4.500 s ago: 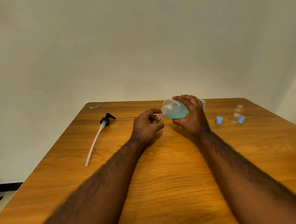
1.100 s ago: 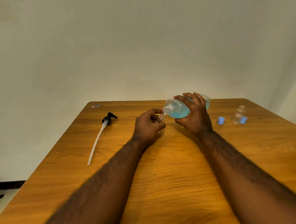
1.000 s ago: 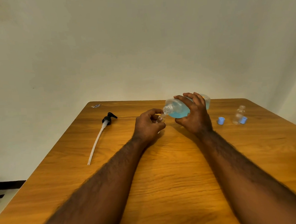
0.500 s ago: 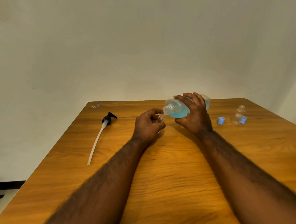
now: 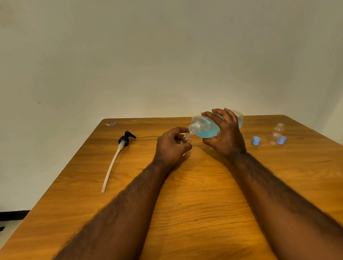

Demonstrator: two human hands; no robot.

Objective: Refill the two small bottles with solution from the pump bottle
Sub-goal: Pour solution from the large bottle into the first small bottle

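fingers (image 5: 228, 117) of right hand (image 5: 228, 138) grip pump bottle (image 5: 206, 129) near far table (image 5: 200, 198) edge.

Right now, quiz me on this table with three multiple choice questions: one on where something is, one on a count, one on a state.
1. Where is the pump head?
A. On the table, left of the left hand
B. Screwed on a bottle
C. Among the caps

2. How many blue caps are on the table?
A. One
B. Two
C. Four

3. How is the big bottle held?
A. Upright on the table
B. Lying flat, let go
C. Tipped in the right hand, mouth at the small bottle in the left hand

Answers:
1 A: it lies with its tube at the table's left side.
2 B: both lie right of the right hand.
3 C: its open neck slants down to the small bottle's mouth.
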